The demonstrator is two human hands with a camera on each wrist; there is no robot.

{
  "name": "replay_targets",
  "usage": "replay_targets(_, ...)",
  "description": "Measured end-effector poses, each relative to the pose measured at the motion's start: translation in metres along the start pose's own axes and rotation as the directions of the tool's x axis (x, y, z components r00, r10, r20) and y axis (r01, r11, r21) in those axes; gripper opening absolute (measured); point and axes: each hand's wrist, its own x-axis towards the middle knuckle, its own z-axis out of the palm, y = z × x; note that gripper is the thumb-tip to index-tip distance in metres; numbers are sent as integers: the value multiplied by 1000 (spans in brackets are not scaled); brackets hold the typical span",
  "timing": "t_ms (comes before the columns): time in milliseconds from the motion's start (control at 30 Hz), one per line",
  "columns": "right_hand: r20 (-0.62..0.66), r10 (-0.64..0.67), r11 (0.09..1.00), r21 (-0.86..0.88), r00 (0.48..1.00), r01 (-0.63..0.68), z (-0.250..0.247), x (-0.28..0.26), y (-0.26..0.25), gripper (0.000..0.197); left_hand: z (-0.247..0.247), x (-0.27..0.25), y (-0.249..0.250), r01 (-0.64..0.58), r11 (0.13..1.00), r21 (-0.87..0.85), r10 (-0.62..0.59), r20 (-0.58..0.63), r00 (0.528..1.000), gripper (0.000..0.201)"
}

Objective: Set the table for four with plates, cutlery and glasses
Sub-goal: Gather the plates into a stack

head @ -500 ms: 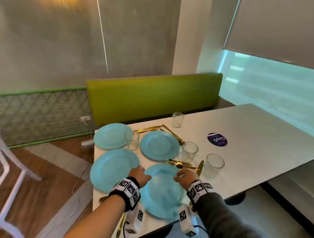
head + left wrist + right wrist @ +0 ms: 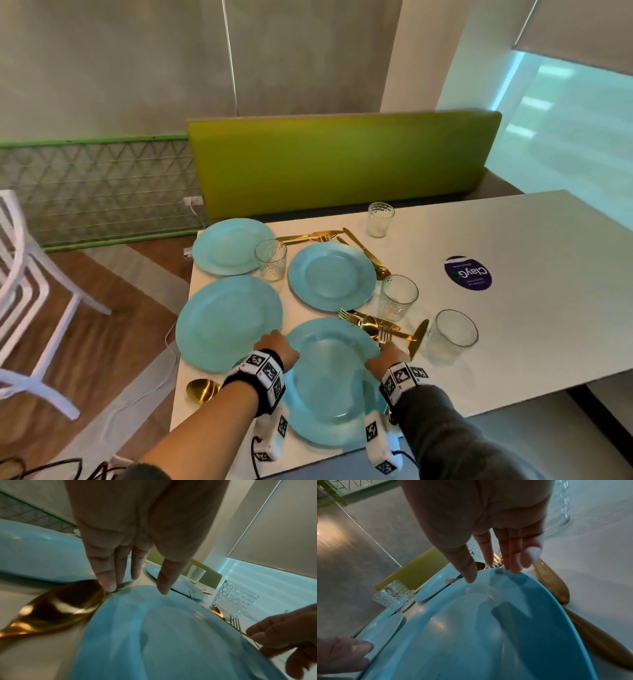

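Nearest plate point(image 2: 332, 394) sits at the near edge of the table point(image 2: 513, 342), with the left hand point(image 2: 277, 346) and right hand point(image 2: 387, 356) each pinching a side rim, thumb on top. Best to lift it level and straight up before shifting. A gold spoon point(image 2: 202, 390) lies against the left rim, and forks point(image 2: 380, 330) and a glass point(image 2: 452, 334) crowd the right.

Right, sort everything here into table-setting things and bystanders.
Job: near blue plate, left plate, far-left plate, centre plate; far glass, left glass, middle glass, right glass; gold forks, knife, spoon, far cutlery.
Bystanders: purple Clayg sticker, white chair, green bench back, wall socket.
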Motion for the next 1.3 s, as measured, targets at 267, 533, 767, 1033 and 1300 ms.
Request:
replay_targets(267,69,47,999,-27,997,-45,-2,14,9,41,3,8,-1,5,1000,20,-6,17,1000,52)
replay_targets(533,-2,-131,988,-77,991,130,-36,-2,-14,41,-10,10,-2,-28,997,-70,28,2,1000,39)
replay_targets(767,-94,-195,927,306,976,215,-81,-9,-34,36,-60,-2,-1,-201,955,-219,162,-184,969,27)
replay_targets(1033,-200,-240,654,690,950,311,-99,-30,-64,29,-117,-23,-10,-286,496,-820,263,-172,949,28)
replay_targets(1300,-184,-200,489,832,962,261,-73,-28,-101,31,-162,-2,-18,-335,214,-918,119,-316,941,42)
